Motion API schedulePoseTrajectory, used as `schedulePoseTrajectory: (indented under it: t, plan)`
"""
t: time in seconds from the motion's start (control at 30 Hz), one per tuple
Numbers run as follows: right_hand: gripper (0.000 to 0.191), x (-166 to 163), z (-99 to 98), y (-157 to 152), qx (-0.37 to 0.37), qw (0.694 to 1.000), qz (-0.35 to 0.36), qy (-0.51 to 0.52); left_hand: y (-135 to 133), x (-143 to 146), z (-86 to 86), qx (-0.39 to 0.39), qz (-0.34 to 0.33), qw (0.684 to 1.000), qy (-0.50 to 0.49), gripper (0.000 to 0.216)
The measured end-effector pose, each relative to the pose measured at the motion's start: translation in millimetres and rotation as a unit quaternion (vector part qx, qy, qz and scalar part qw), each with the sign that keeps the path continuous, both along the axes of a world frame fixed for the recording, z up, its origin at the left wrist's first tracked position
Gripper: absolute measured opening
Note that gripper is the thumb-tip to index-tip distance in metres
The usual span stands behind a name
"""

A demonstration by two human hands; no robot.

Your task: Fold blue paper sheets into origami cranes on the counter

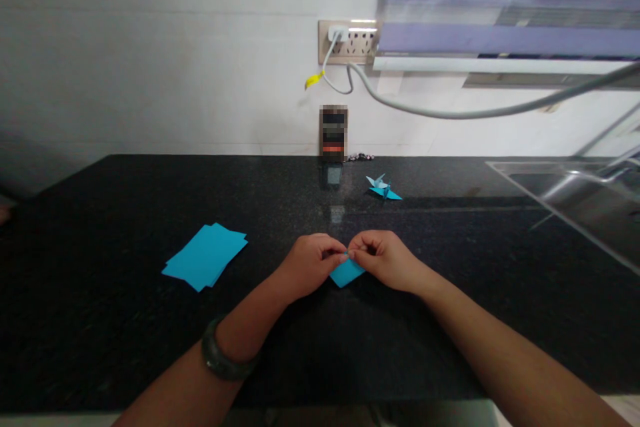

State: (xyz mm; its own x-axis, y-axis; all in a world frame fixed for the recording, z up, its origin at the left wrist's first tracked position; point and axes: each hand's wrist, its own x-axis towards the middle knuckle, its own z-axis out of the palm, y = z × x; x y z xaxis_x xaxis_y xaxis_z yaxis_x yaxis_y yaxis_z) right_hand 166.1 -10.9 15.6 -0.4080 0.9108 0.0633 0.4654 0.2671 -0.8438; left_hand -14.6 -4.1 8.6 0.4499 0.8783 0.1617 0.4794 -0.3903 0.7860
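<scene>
A small folded piece of blue origami paper lies on the dark countertop, one corner pointing toward me. My left hand pinches its far corner between thumb and forefinger. From the other side, my right hand pinches the same corner, and the fingertips of both hands nearly meet. The hands cover the sides of the paper. To the left lies a loose stack of blue paper sheets. Farther back on the right sit folded paper cranes, blue and pale, close together.
A phone-like upright object, blurred out, leans on the wall with a beaded strap beside it. A socket panel holds a plug whose cable runs right. At the right is a metal sink. The black countertop reaches toward me.
</scene>
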Motion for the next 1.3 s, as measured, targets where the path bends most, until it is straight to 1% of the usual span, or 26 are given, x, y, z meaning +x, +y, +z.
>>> schedulePoseTrajectory:
  t: [0.1,0.3,0.47,0.57,0.63,0.73,0.83,0.97,1.1,1.2,1.3]
  plan:
    - [0.014,2.1,0.3,-0.4,-0.005,1.000,0.022,-0.002,-1.1,0.8,0.3,-0.023,-0.007,1.000,0.002,0.014]
    - [0.012,4.7,-1.3,1.0,-0.009,0.999,0.049,-0.002,-3.0,3.2,-1.6,-0.101,-0.012,0.995,-0.012,0.013]
    - [0.013,1.9,-3.1,0.2,-0.064,0.996,0.028,0.048,-1.7,-1.0,0.4,-0.107,-0.017,0.994,-0.032,0.012]
    - [0.017,2.2,-0.7,-0.1,-0.073,0.993,0.018,0.093,0.3,-3.1,1.4,-0.127,-0.001,0.989,-0.070,0.011]
    - [0.018,3.8,1.6,0.0,-0.053,0.994,0.027,0.097,1.4,-3.5,1.9,-0.138,0.011,0.985,-0.104,0.011]
    - [0.015,5.8,3.9,0.3,0.015,0.997,0.037,0.059,2.3,-2.9,2.8,-0.151,0.019,0.978,-0.141,0.012]
    - [0.012,6.2,4.3,0.3,0.080,0.996,0.034,0.023,2.9,-2.4,3.3,-0.158,0.010,0.976,-0.149,0.012]
    - [0.012,5.8,4.6,-0.4,0.123,0.992,0.040,0.008,3.9,-2.5,3.4,-0.148,0.014,0.978,-0.145,0.011]
    - [0.012,6.7,4.1,0.1,0.141,0.989,0.047,0.003,4.3,-2.9,3.0,-0.142,0.020,0.980,-0.140,0.010]
    - [0.014,7.8,1.5,1.4,0.136,0.990,0.042,-0.008,4.5,-3.3,2.3,-0.133,0.026,0.982,-0.132,0.010]
    - [0.014,8.7,-0.1,1.6,0.115,0.992,0.053,-0.017,4.6,-3.9,2.8,-0.129,0.029,0.983,-0.126,0.010]
